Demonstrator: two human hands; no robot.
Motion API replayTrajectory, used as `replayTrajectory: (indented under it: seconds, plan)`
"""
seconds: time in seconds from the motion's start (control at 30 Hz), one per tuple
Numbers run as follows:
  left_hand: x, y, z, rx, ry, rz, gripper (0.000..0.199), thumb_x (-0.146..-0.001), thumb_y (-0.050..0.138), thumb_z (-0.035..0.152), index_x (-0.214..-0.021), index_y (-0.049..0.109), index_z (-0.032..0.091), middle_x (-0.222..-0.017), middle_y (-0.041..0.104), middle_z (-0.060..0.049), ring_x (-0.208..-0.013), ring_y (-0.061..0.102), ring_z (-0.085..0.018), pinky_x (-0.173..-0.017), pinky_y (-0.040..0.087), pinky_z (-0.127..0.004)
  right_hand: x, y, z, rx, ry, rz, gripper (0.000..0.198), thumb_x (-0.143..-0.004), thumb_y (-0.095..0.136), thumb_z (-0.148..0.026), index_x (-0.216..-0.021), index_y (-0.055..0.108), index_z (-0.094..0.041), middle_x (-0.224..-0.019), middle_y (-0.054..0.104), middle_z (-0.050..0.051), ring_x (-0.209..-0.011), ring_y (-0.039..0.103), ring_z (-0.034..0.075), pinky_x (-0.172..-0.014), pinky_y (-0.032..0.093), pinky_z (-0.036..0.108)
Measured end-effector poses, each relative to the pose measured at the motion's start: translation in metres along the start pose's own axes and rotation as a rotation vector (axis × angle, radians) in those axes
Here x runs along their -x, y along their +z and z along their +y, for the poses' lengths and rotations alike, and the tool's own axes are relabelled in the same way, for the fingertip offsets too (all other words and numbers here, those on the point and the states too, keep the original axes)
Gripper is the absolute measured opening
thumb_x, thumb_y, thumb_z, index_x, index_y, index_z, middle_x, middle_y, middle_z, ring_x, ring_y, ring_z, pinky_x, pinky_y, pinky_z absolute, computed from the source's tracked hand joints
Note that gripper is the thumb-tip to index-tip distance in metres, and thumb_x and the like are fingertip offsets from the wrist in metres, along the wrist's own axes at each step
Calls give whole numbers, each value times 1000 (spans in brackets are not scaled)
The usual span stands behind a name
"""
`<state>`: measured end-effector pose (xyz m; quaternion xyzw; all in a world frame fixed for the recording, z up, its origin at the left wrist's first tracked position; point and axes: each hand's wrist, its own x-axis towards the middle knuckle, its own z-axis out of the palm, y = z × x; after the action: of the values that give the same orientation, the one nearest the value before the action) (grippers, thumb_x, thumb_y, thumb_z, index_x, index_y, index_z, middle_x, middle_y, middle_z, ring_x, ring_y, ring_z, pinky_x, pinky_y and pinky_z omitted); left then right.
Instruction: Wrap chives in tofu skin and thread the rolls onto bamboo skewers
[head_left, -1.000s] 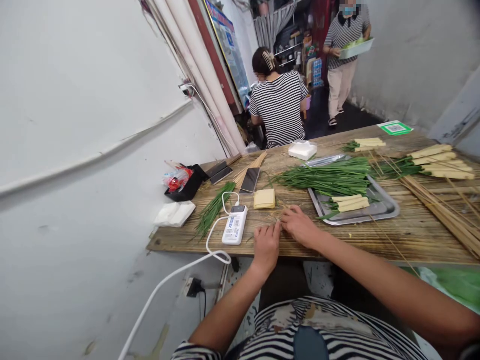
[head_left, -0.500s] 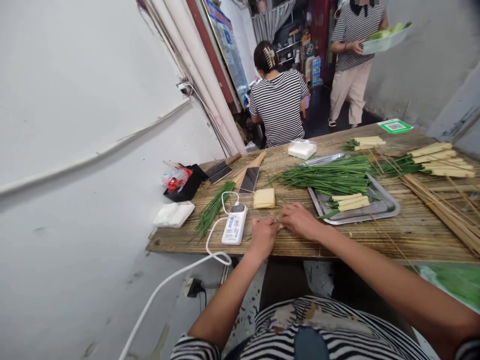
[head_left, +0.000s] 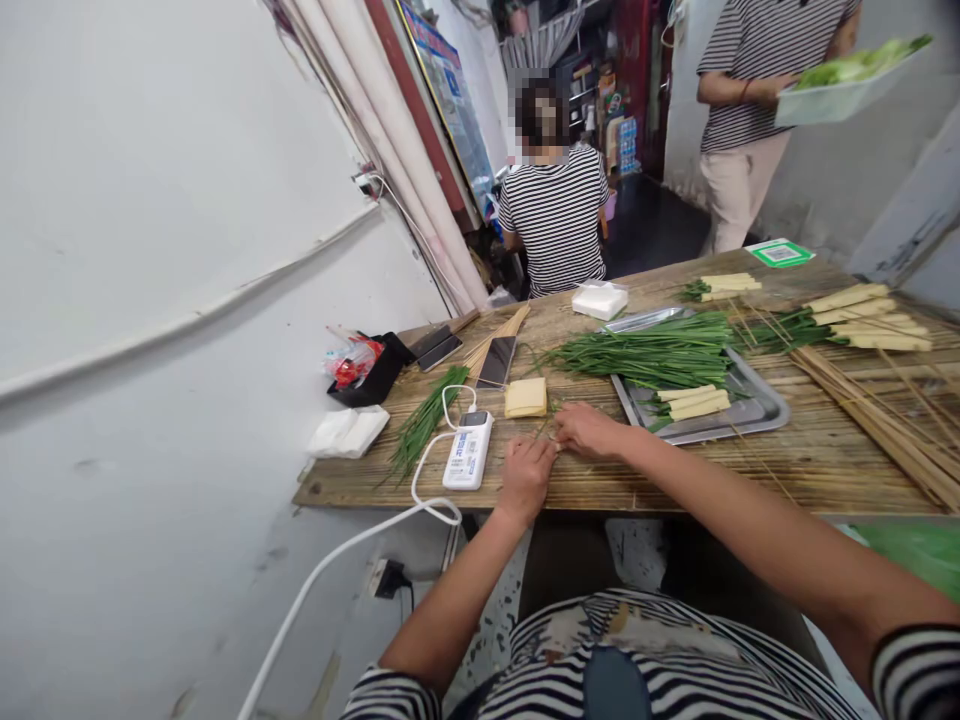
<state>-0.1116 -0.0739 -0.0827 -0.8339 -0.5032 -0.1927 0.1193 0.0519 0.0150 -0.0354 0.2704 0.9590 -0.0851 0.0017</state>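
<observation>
My left hand [head_left: 526, 474] and my right hand [head_left: 589, 430] meet over the table's front part, fingers closed. Between their fingertips is a small pale roll, mostly hidden, with thin green bits beside it; it looks like a tofu-skin roll with chives. Just beyond them lies a stack of yellow tofu-skin sheets [head_left: 526, 398]. To the right, a metal tray [head_left: 766, 408] holds a heap of chives [head_left: 652, 348] and a few finished tofu-skin rolls [head_left: 697, 403]. Left of my hands is a smaller chive bunch [head_left: 429, 422].
A white power bank [head_left: 468, 455] with a cable, a phone [head_left: 496, 362], a black box [head_left: 373, 370] and white tissues [head_left: 349, 432] occupy the left. More rolls [head_left: 870, 318] and bamboo skewers [head_left: 874, 425] lie right. One person [head_left: 555, 215] sits beyond; another carries a vegetable basket [head_left: 847, 100].
The standing person has come closer and to the right with the basket. My right hand has shifted slightly left; both hands stay together at the small roll.
</observation>
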Motion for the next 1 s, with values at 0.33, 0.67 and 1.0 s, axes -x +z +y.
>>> replayTrajectory:
  seconds: [0.33,0.67,1.0]
  plan:
    - [-9,-6,-6,16,-21,-89,25,-96,39,21,-107,62,21,-96,68,-6,-88,58,-19,-79,38,-34,55,-21,-3,54,305,153,26,-92,44,-26,-106,64,-15,-100,64,13,-97,54,25,-80,36,34]
    - [-13,3,-9,79,-74,-65,30,-96,39,27,-96,68,17,-92,67,-7,-84,54,-20,-74,37,-32,206,34,30,180,919,241,42,-87,44,-19,-126,53,-8,-93,69,18,-75,67,26,-64,50,34]
    - [-15,4,-10,84,-38,-105,33,-97,34,24,-111,64,20,-79,61,-6,-78,52,-20,-70,36,-32,231,35,15,48,794,563,43,-86,35,-21,-119,61,-13,-92,73,12,-71,70,23,-66,55,34]
